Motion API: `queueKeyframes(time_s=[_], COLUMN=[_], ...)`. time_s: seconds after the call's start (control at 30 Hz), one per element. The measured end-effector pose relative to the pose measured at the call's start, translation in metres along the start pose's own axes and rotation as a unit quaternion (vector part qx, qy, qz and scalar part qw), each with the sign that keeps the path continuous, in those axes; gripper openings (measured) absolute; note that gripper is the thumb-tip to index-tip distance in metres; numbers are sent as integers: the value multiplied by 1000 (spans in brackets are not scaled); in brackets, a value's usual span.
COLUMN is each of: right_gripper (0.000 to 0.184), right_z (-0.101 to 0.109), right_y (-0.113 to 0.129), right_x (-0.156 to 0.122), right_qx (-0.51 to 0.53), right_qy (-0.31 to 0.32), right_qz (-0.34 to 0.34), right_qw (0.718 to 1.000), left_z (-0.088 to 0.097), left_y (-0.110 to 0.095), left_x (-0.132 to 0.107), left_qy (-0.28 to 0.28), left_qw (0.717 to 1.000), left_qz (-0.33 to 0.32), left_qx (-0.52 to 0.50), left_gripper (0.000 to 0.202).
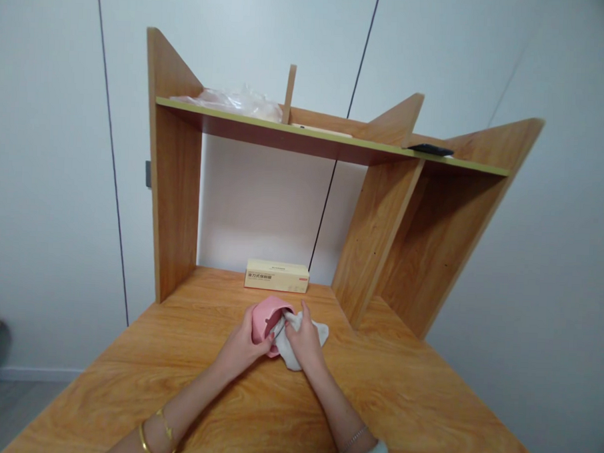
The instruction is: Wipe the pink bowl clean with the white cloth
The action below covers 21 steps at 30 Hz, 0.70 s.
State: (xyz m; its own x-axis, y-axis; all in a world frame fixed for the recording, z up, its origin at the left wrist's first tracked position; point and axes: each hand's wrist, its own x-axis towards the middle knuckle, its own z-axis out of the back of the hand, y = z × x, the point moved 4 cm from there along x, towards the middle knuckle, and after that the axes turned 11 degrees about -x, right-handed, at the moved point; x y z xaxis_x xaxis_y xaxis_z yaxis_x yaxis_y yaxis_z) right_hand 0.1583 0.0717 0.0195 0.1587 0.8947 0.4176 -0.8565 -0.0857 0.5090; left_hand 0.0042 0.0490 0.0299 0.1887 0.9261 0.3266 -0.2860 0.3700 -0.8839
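A pink hollow container [264, 314] is tilted on its side just above the desk, its opening turned to the right and toward me. My left hand [246, 339] grips it from the left, thumb at the lower rim. My right hand [304, 338] pinches a white cloth [287, 349], part of which is tucked into the container's mouth. The rest of the cloth hangs out below and to the right of my fingers. The inside of the container is mostly hidden by the cloth.
Behind my hands a long pale yellow box [276, 277] stands against the wall on the wooden desk [176, 368]. A wooden shelf unit [376, 236] rises around it. Clear plastic wrapping [237, 102] and a flat black object [430, 150] lie on the upper shelf.
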Motion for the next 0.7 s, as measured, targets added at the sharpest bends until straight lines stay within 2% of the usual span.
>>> queueKeyframes(time_s=[0.13, 0.23, 0.33, 0.5, 0.57, 0.7], right_gripper=[66, 69, 71, 70, 70, 73], right_z=[9, 16, 17, 13, 17, 29], right_y=[6, 14, 16, 7, 9, 21], right_x=[0, 0, 2, 2, 2, 0], right_qx=[-108, -173, -200, -210, -216, -215], right_qy=[2, -16, -14, 38, 20, -39], right_qz=[-12, 25, 42, -4, 13, 104], right_qw=[994, 984, 979, 977, 976, 970], left_z=[2, 1, -1, 0, 0, 2], left_y=[-3, -7, -10, -11, -13, -22], left_x=[0, -1, 0, 1, 0, -3], left_qy=[1, 9, 18, 19, 21, 30], left_qw=[996, 991, 986, 984, 981, 971], left_qz=[37, 46, 55, 42, 37, 34], left_qx=[78, 121, 154, 173, 190, 237], left_gripper=[58, 59, 62, 66, 67, 66])
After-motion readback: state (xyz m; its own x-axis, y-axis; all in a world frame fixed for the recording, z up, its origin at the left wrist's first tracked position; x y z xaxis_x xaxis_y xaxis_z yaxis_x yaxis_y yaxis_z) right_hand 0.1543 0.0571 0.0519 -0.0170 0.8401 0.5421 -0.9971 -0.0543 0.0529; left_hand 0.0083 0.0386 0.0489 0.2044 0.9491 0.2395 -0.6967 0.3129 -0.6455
